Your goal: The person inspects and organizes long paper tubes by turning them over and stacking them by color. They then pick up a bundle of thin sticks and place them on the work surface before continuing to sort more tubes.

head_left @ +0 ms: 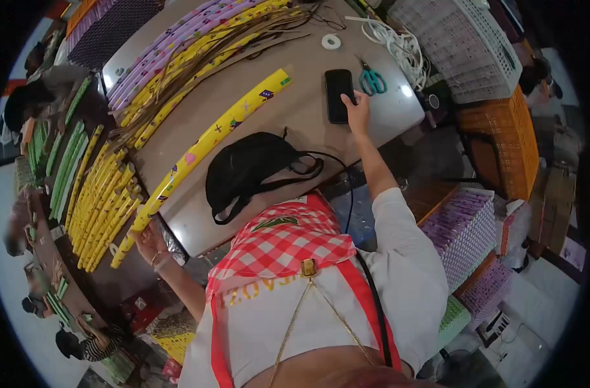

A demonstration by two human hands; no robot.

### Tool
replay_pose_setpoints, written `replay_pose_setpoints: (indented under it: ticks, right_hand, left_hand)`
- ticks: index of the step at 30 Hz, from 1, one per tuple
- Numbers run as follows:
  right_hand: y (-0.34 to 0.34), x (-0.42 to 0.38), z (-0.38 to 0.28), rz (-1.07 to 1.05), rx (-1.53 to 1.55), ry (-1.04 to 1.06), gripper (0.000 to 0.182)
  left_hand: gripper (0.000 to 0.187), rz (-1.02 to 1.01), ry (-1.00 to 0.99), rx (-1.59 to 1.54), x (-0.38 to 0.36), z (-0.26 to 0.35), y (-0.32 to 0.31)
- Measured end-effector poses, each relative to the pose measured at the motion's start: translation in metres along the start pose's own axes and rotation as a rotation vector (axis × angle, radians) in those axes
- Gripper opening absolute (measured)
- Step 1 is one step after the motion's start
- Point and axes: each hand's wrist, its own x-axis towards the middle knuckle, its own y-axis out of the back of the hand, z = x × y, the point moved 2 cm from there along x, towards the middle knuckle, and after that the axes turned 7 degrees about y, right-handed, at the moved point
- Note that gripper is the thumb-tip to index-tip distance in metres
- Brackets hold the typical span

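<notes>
My left hand [151, 240] is wrapped round the lower end of a long, slightly curved yellow tube [201, 155] with a colourful printed pattern. The tube slants up across the table, its far end towards the top middle. My right hand [357, 113] is at the right edge of a black smartphone [337, 97] lying on the table, thumb over its dark screen and fingers by its side. Just right of the phone are teal-handled scissors [372, 80]. A black cloth bag or cap-like item with straps [253, 169] lies between my arms.
Purple and yellow patterned tubes [185, 45] and brown strips [198, 61] lie at the table's far left. More yellow tubes [104, 213] are bundled at left. A tape roll [331, 41] and white cord [398, 45] lie at the back. Woven baskets [495, 139] stand at right; people sit at left.
</notes>
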Motion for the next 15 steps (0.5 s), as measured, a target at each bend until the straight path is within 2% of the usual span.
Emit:
replay_pose_setpoints:
  ticks: [1, 2, 3, 4, 5, 7, 8, 9, 11, 15]
  right_hand:
    - [-0.004, 0.002, 0.008, -0.022, 0.0, 0.007, 0.043]
    - [-0.004, 0.005, 0.001, -0.062, -0.019, 0.005, 0.045]
    - [-0.005, 0.006, -0.004, -0.101, -0.039, -0.001, 0.046]
    - [-0.007, 0.009, 0.007, -0.192, -0.219, -0.071, 0.062]
    - [-0.01, 0.006, 0.003, -0.208, -0.223, -0.075, 0.062]
    - [-0.017, 0.003, -0.009, -0.203, -0.682, 0.103, 0.081]
    - [-0.017, 0.002, -0.022, -0.31, -0.728, -0.01, 0.091]
    - [-0.019, 0.003, -0.033, -0.325, -0.729, -0.012, 0.091]
    - [-0.021, 0.002, -0.04, -0.343, -0.781, -0.214, 0.091]
    - [-0.027, 0.001, -0.032, -0.309, -0.777, -0.222, 0.09]
  left_hand:
    - [0.045, 0.035, -0.037, 0.013, -0.008, -0.001, -0.001]
    - [0.044, -0.191, 0.218, -0.173, -0.021, -0.002, -0.012]
    - [0.044, -0.176, 0.212, -0.18, -0.024, -0.006, -0.006]
    - [0.043, -0.048, 0.074, -0.081, -0.026, -0.008, 0.001]
    - [0.041, 0.08, -0.063, 0.023, -0.029, -0.009, 0.003]
    - [0.04, 0.096, -0.077, 0.054, -0.042, -0.011, 0.002]
    - [0.039, 0.155, -0.083, 0.036, -0.047, -0.011, 0.003]
    - [0.039, 0.213, -0.089, 0.019, -0.051, -0.011, 0.005]
    - [0.038, 0.252, -0.099, 0.046, -0.057, -0.006, 0.025]
    - [0.038, 0.296, -0.063, 0.048, -0.07, -0.003, 0.031]
